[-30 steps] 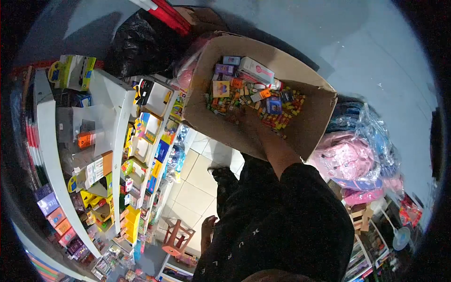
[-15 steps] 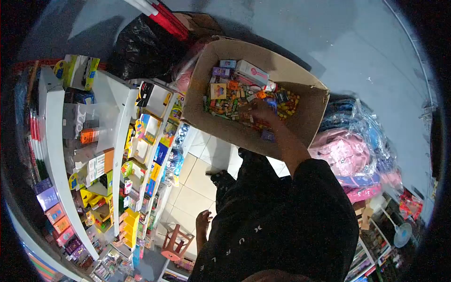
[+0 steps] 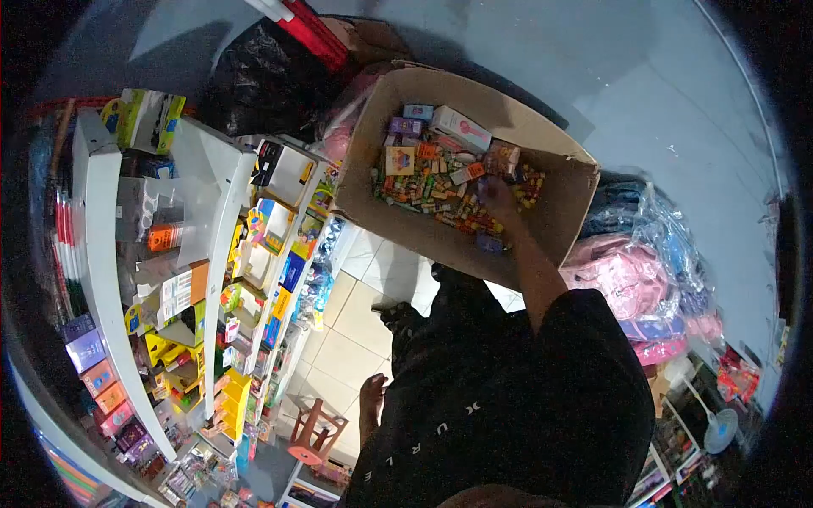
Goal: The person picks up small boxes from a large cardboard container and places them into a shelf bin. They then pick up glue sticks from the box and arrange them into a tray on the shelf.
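Note:
A large cardboard box point(image 3: 385, 106) stands in front of me, its bottom covered with small multicoloured pieces point(image 3: 440, 190) that look like little wrapped items. My right hand point(image 3: 500, 198) reaches down into its right half, over the pieces. Something bluish-purple shows at its fingers, but in this dim light I cannot tell whether they grip it. Just beyond the hand is a brownish-pink packet point(image 3: 503, 158). A white and pink carton point(image 3: 461, 129), a purple carton point(image 3: 406, 127) and a tan square box point(image 3: 400, 161) lie on the pieces. My left hand point(image 3: 373, 398) hangs low beside my body, fingers loosely bent, holding nothing visible.
White shelves point(image 3: 222, 237) full of packaged goods run along the left. Pink bags in clear plastic point(image 3: 622, 267) lie right of the box. A black plastic bag point(image 3: 262, 80) stands behind the shelves, and a reddish-brown stool point(image 3: 318, 433) is on the tiled floor.
My right hand has moved right inside the box. The brownish-pink packet now shows beyond it, where a white-capped item and a dark packet were seen. My left hand hangs nearly as before.

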{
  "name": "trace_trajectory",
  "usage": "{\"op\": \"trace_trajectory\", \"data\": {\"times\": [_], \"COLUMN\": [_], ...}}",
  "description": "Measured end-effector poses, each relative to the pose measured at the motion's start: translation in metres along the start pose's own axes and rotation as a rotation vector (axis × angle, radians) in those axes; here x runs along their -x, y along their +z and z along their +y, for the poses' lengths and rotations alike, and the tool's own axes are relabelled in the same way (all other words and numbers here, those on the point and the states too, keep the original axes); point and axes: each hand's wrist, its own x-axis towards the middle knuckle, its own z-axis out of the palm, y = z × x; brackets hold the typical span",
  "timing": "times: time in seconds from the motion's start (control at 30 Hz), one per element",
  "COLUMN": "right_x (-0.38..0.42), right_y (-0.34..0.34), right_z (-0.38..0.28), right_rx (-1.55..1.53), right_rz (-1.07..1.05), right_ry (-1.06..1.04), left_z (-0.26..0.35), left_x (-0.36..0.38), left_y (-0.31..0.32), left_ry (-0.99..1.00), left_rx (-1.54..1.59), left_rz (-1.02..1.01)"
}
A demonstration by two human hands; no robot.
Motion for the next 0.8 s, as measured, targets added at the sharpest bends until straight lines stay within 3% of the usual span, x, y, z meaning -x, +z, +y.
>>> {"op": "trace_trajectory", "data": {"times": [0.1,0.2,0.23,0.27,0.3,0.33,0.37,0.43,0.47,0.5,0.57,0.63,0.7,0.77,0.8], "right_x": [0.023,0.015,0.008,0.004,-0.003,-0.010,-0.016,-0.035,-0.042,-0.044,-0.051,-0.047,-0.038,-0.025,-0.022], "right_y": [0.044,0.069,0.075,0.080,0.085,0.090,0.095,0.112,0.121,0.127,0.137,0.134,0.117,0.097,0.091], "right_z": [-0.040,-0.065,-0.071,-0.075,-0.071,-0.066,-0.061,-0.036,-0.024,-0.022,-0.021,-0.034,-0.056,-0.086,-0.085], "right_rx": [0.291,0.384,0.399,0.414,0.412,0.410,0.391,0.353,0.335,0.449,0.810,0.983,0.831,0.676,0.536], "right_rz": [-0.012,-0.022,-0.024,-0.029,-0.026,-0.023,-0.014,0.002,0.005,-0.001,-0.017,-0.079,-0.169,-0.248,-0.274], "right_ry": [-0.244,-0.361,-0.390,-0.416,-0.430,-0.444,-0.446,-0.449,-0.448,-0.452,-0.473,-0.423,-0.302,-0.180,-0.109], "left_z": [-0.012,-0.004,0.027,0.022,0.020,0.034,0.017,0.003,-0.003,-0.008,-0.020,-0.024,-0.023,-0.047,-0.044], "left_x": [-0.002,0.006,0.030,0.032,0.035,0.043,0.039,0.041,0.043,0.043,0.049,0.054,0.051,0.041,0.040], "left_y": [0.002,0.006,0.018,0.018,0.018,0.026,0.024,0.026,0.026,0.023,0.025,0.029,0.027,0.019,0.020], "left_ry": [-0.025,0.022,0.085,0.154,0.227,0.099,0.004,0.060,-0.060,0.016,-0.052,-0.102,-0.128,0.283,0.294], "left_rx": [0.166,0.087,0.003,-0.119,-0.239,-0.217,0.020,-0.047,0.061,-0.077,0.131,0.234,0.227,-0.152,-0.168], "left_rz": [0.031,0.067,0.128,0.100,0.082,0.098,0.059,0.047,0.051,-0.007,0.053,0.091,0.103,0.055,0.053]}}
